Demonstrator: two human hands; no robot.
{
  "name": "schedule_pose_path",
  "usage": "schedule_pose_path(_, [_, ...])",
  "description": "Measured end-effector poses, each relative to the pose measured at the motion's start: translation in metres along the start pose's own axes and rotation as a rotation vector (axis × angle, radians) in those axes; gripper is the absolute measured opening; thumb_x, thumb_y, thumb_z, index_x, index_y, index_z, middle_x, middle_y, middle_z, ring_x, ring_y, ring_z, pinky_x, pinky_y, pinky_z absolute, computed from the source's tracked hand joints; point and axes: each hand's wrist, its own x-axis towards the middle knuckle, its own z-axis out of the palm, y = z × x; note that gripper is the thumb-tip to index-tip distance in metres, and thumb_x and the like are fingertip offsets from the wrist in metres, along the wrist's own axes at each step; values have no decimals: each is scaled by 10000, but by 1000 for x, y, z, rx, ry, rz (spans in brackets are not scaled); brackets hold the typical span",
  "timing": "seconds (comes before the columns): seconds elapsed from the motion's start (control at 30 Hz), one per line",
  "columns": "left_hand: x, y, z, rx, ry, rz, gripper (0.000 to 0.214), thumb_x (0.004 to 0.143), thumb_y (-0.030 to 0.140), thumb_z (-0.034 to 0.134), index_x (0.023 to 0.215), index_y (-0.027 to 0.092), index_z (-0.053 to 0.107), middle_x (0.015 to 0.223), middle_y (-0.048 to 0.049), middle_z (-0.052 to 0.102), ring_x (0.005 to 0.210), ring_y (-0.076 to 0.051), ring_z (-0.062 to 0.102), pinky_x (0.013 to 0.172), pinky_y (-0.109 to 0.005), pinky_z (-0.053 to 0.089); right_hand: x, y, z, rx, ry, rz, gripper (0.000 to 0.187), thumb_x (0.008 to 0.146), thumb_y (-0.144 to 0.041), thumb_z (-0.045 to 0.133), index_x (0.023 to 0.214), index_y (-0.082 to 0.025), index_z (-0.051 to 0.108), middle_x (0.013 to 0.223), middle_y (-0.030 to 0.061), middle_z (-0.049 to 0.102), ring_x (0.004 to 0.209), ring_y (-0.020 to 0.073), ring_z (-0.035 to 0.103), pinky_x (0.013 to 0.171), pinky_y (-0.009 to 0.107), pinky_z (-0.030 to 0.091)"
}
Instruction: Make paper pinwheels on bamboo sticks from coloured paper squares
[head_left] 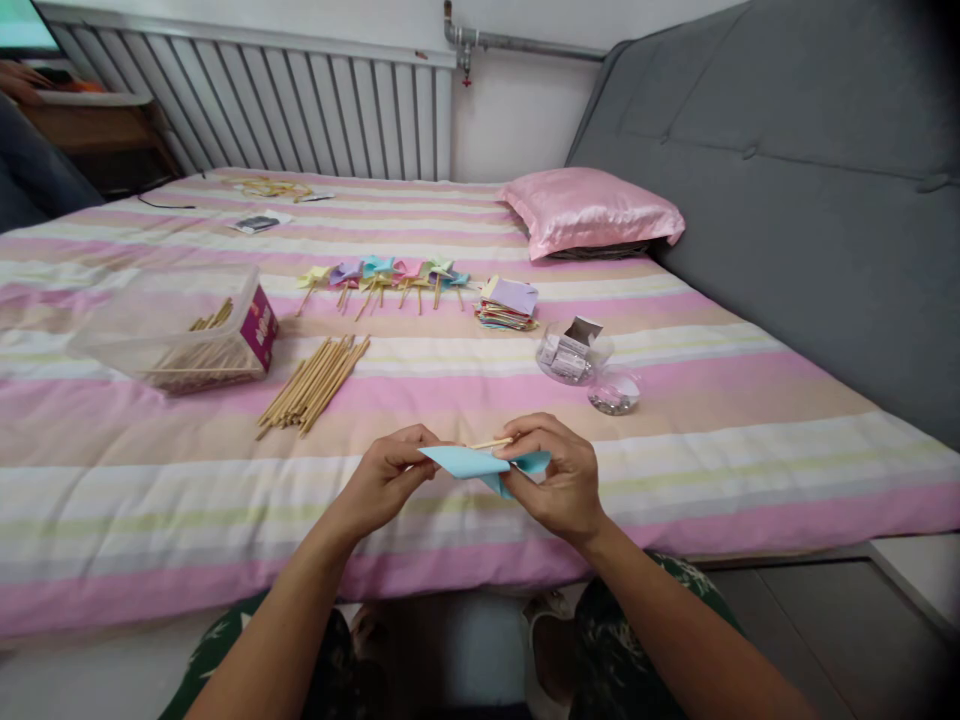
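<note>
Low over the bed's front edge, a light-blue paper pinwheel (469, 462) with folded blades is between my two hands. My right hand (559, 475) is closed on it, thumb below and fingers above. A thin wooden stick (491, 443) runs behind the paper, one end at my right fingertips. My left hand (394, 475) is closed in a pinch at the stick's other side, where the pinwheel's left tip partly covers the fingers. Beyond my left hand lies a bundle of wooden sticks (315, 385). A small tub of metal pins (615, 395) stands beyond my right hand.
Finished-looking pinwheels on sticks (379, 270) lie in a row farther back, beside a stack of coloured paper (507, 300). A clear plastic box (202, 345) holds more sticks. Another tub (574, 352) holds small boxes. A pink pillow (589, 210) lies near the grey headboard (787, 180).
</note>
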Motion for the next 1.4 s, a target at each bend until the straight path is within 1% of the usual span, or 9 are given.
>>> schedule_pose_path(0.2, [0,-1,-1,19,8,14,186,824,248,562,737,141,687,742,-59,602,696,-156,571,620,-259,444,1,0,-1,-4,2,-13,116,665,-112,659,710,-219,645,777,34,661,751,181,635,661,320,519])
schedule_pose_path(0.37, [0,-1,0,40,15,40,197,821,240,561,719,146,701,734,-63,604,702,-162,572,629,-265,452,2,0,-1,-7,0,-13,112,670,-116,658,706,-221,641,775,33,657,755,181,632,662,320,519])
schedule_pose_path(0.53, [0,-1,1,47,32,41,209,819,232,561,674,140,681,732,-63,592,690,-152,559,633,-262,452,3,0,-1,-6,4,-15,118,671,-108,659,710,-218,644,772,39,657,754,183,635,671,329,521])
schedule_pose_path(0.73, [1,0,0,79,33,50,215,823,221,546,675,148,684,720,-53,587,678,-144,552,615,-248,444,3,2,-2,-30,4,-45,100,681,-132,663,710,-226,646,759,29,668,744,184,640,668,332,515])
schedule_pose_path(0.93, [1,0,1,56,29,49,222,816,204,549,632,139,656,731,-59,576,692,-152,549,629,-262,441,4,1,-3,-32,0,-55,105,687,-125,659,714,-225,644,756,34,665,739,185,638,659,334,514])
schedule_pose_path(1.1, [1,0,4,74,44,96,228,828,185,531,642,148,659,671,-36,541,638,-132,508,576,-240,399,6,1,-2,-23,15,-64,124,686,-99,656,707,-219,634,736,31,663,723,183,636,660,337,502])
schedule_pose_path(1.3, [1,0,5,56,46,95,228,820,190,552,607,147,623,653,-23,520,630,-125,496,565,-232,382,3,6,-3,-30,53,-76,185,662,-74,664,704,-230,575,705,6,682,710,190,651,724,376,476])
schedule_pose_path(1.4, [0,0,5,66,28,91,239,824,184,544,604,141,626,662,-28,522,633,-126,494,567,-236,382,3,6,-3,-61,44,-65,203,654,-79,670,704,-232,546,704,-4,685,707,190,657,762,386,461])
